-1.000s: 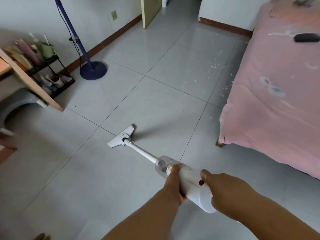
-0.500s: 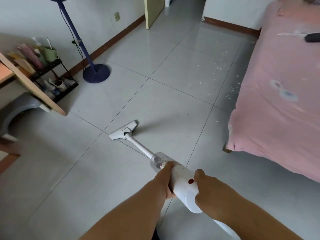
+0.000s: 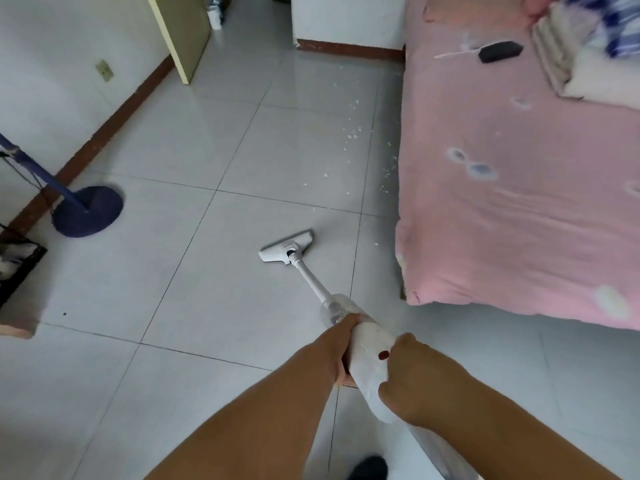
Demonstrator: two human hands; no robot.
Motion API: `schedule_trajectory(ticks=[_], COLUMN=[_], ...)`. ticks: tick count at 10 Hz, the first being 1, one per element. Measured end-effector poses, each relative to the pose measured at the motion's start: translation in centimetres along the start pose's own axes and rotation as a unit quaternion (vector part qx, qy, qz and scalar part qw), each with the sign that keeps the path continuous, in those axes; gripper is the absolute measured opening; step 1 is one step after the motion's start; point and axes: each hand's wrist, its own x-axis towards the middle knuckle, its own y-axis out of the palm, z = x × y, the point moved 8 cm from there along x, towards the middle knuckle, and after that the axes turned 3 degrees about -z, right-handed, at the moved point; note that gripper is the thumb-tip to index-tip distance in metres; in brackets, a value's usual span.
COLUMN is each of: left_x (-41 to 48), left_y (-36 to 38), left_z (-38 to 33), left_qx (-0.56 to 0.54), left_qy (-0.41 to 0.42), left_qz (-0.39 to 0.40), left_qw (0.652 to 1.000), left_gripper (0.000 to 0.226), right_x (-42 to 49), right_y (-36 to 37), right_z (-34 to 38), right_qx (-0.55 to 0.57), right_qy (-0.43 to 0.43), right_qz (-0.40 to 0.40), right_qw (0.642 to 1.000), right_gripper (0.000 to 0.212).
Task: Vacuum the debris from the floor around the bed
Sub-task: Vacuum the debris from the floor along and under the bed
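Hands of one person hold a white cordless stick vacuum cleaner low in the near middle of the view. The left hand wraps its fingers around the left side of the vacuum's body, just behind the clear dust bin. The right hand grips the rear of the body from the right, its thumb lying beside a small red button. A slim white wand runs from the body far and leftward down to the flat white floor head, which rests on the pale grey tiled floor, near the near-left corner of the bed but apart from it.

The bed with a pink patterned cover fills the right side. Scattered white crumbs of debris lie on the tiles farther off, along the bed's left edge and well beyond the floor head. On the far part of the bed lie a flat black rectangular object and a stack of folded bedding.

At the left stands the round dark-blue base of a pedestal fan with its slanted blue pole, close to the white wall with a brown skirting board. A pale yellow door stands open at the far left. A dark shoe tip shows at the near edge.
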Motion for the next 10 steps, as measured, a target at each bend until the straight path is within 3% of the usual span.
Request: schedule_trajectory(ticks=[1, 2, 3, 4, 6, 8, 10], left_x=[0.9, 1.9, 3.2, 4.0, 4.5, 3.6, 1.6], left_y=[1.9, 3.5, 4.5, 3.6, 0.3, -5.5, -9.6], left_z=[-2.0, -3.1, -4.7, -7.0, -13.0, -17.3, -16.5], left_qx=[0.047, 0.049, 0.063, 0.118, 0.181, 0.215, 0.235], left_qy=[0.028, 0.025, 0.02, 0.022, -0.008, -0.011, -0.025], left_qz=[0.005, 0.007, 0.022, -0.014, 0.001, 0.006, 0.029], left_qw=[0.998, 0.998, 0.998, 0.993, 0.983, 0.976, 0.971], left_gripper=[0.055, 0.056, 0.055, 0.06, 0.061, 0.049, 0.053], right_x=[1.3, 3.1, 3.9, 5.4, 8.3, 9.3, 6.4], right_y=[-0.8, -1.7, -2.1, -2.9, -4.0, -3.3, -1.4], right_z=[-0.8, -3.5, -4.2, -3.2, 1.5, 8.9, 13.8], right_qx=[-0.078, 0.032, 0.082, 0.085, 0.175, 0.24, 0.246], right_qy=[-0.039, 0.028, 0.067, 0.075, 0.135, 0.186, 0.237], right_qz=[0.086, 0.021, -0.016, -0.023, -0.05, -0.05, -0.063], right_qw=[0.992, 0.999, 0.994, 0.993, 0.974, 0.952, 0.938], right_gripper=[0.035, 0.036, 0.038, 0.038, 0.02, 0.017, 0.02])
